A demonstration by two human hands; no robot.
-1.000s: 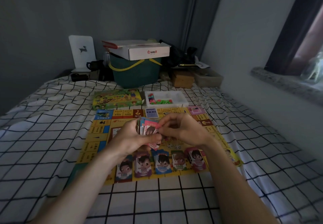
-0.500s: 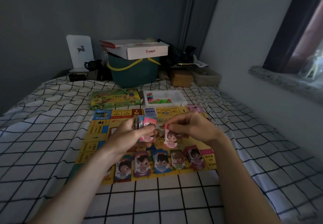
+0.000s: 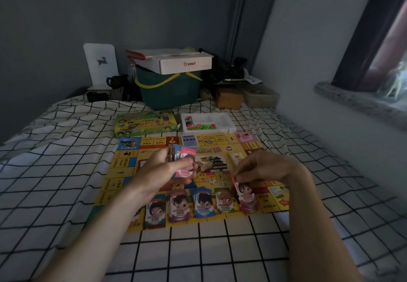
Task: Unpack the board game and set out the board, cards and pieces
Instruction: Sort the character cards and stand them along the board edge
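Yellow, with a border of printed squares, the board (image 3: pixel 123 167) lies flat on a white bedsheet (image 3: pixel 66 171) crossed by black grid lines. The left hand (image 3: pixel 163 171) hovers above the board's middle, fingers and thumb curled round a stack (image 3: pixel 184 160) of picture notes, the top one pink and marked 5000. The right hand (image 3: pixel 264 169) is lower and nearer the board's right side, thumb and fingertips pinching the top corner of a single red note (image 3: pixel 243 190) that hangs over the rightmost pile (image 3: pixel 248 205); whether note and pile touch cannot be told. That pile ends a row along the board's near edge: four more piles (image 3: pixel 179 206) sit side by side to its left, each showing a cartoon face. Two dice (image 3: pixel 218 182) lie on the board just behind the row. A blue card (image 3: pixel 189 140) rests on the board's far edge. Beyond that edge sit a green game box (image 3: pixel 145 125) and, just right of it, a white tray (image 3: pixel 222 121) holding small coloured pieces (image 3: pixel 198 125). Farther back stands a dark green bucket (image 3: pixel 169 92) with a white carton (image 3: pixel 182 61) on top.
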